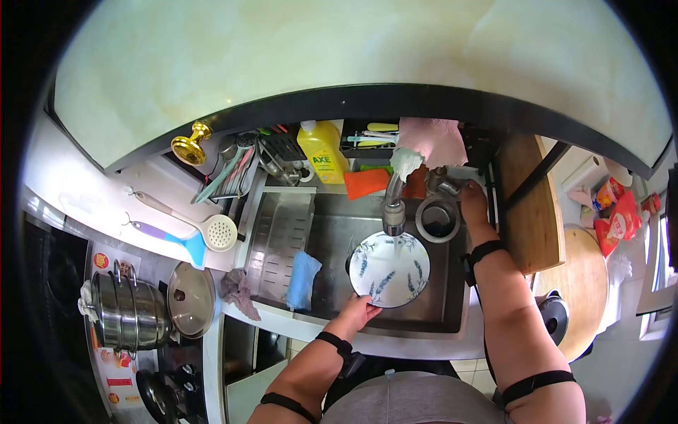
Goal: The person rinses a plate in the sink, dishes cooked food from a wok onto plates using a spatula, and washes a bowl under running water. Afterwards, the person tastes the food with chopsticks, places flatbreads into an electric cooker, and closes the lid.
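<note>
My left hand (357, 312) grips the near rim of a white plate (390, 272) with blue-grey leaf sprigs, thumb on top of the edge. The plate is over the steel sink (445, 297), right under the spout of the faucet (393, 218). At the back right, my right hand (474, 201) is closed at the faucet handle (445, 184); its fingertips are partly hidden. A round steel strainer cup (438, 219) is between the plate and my right wrist. Pink and pale green cloths (429, 141) hang over the faucet.
A blue cloth (304, 280) lies by the steel drain tray (279, 240) on the left. Behind the sink stand a yellow detergent bottle (323, 152) and an orange cloth (367, 184). A skimmer (217, 232) hangs at left, above a steamer pot (131, 311). A wooden panel (533, 212) borders the right.
</note>
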`<action>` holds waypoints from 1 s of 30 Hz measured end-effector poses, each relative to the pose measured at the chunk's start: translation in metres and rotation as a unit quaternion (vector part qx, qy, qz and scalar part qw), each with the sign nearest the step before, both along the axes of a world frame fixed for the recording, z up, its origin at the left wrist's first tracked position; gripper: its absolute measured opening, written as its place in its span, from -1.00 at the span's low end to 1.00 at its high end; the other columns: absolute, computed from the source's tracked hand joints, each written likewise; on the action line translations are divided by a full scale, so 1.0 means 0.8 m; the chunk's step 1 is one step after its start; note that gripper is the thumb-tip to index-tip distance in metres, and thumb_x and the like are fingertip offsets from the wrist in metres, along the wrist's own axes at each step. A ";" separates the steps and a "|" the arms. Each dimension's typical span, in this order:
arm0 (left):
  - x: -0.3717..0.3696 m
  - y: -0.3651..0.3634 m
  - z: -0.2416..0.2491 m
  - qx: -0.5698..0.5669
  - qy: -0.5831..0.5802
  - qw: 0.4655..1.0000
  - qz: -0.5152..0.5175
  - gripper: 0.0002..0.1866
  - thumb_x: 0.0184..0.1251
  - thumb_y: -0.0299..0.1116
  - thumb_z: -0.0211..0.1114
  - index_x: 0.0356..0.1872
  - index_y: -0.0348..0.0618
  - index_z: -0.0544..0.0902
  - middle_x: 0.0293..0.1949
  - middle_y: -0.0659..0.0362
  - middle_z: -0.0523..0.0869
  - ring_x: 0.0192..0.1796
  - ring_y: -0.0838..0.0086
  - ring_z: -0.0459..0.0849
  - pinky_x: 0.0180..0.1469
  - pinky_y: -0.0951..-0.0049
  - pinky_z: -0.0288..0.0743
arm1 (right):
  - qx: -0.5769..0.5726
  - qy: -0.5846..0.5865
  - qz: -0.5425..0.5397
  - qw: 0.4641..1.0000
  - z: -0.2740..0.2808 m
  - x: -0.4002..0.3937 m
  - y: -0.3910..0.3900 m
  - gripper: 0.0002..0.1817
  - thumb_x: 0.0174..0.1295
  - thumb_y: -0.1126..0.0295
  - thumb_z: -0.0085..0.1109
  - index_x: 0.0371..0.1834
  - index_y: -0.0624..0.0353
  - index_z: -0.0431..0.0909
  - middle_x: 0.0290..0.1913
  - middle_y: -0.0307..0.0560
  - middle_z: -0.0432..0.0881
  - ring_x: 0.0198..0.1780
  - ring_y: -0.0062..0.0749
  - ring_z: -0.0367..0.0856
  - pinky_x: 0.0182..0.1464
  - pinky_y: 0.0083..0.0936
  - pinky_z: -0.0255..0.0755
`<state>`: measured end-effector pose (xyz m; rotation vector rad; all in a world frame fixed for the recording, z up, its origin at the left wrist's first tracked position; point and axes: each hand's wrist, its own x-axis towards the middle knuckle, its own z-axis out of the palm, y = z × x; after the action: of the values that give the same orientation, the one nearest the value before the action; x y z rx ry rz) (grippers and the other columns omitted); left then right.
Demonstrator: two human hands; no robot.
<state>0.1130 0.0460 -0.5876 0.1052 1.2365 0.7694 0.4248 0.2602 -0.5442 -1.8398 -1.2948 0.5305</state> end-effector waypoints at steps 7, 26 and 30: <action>-0.035 -0.016 0.037 0.018 0.237 0.969 -0.065 -0.67 0.22 -0.43 0.04 0.01 -0.26 0.30 -0.06 -0.12 0.51 -0.08 0.16 0.61 -0.17 0.17 0.60 | 0.011 0.018 0.014 1.000 -0.011 0.001 0.017 -0.47 0.19 0.30 -0.06 0.19 0.39 0.27 0.12 0.32 0.41 0.16 0.02 0.41 0.18 -0.30 0.28; -0.073 0.065 0.266 0.336 0.788 0.309 -0.414 -0.80 0.12 -0.49 0.03 -0.22 -0.32 0.42 -0.41 -0.01 0.65 -0.33 0.22 0.69 -0.34 0.32 0.58 | 0.048 -0.052 0.131 0.989 0.029 -0.048 -0.022 -0.55 0.04 0.43 0.08 0.07 0.23 0.43 0.00 0.23 0.49 0.06 0.11 0.43 0.10 -0.23 0.32; -0.077 0.047 0.280 0.354 0.780 0.300 -0.421 -0.78 0.12 -0.48 0.04 -0.19 -0.33 0.42 -0.39 -0.01 0.65 -0.31 0.23 0.69 -0.32 0.31 0.58 | 0.088 -0.052 0.189 0.977 -0.021 -0.013 0.010 -0.58 0.06 0.41 0.06 0.04 0.25 0.46 -0.02 0.25 0.51 0.03 0.07 0.46 0.09 -0.23 0.32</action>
<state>0.0514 0.0834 -0.3637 2.6266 2.0145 -0.1537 0.4142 0.2686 -0.5614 -1.4989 -1.7207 0.5048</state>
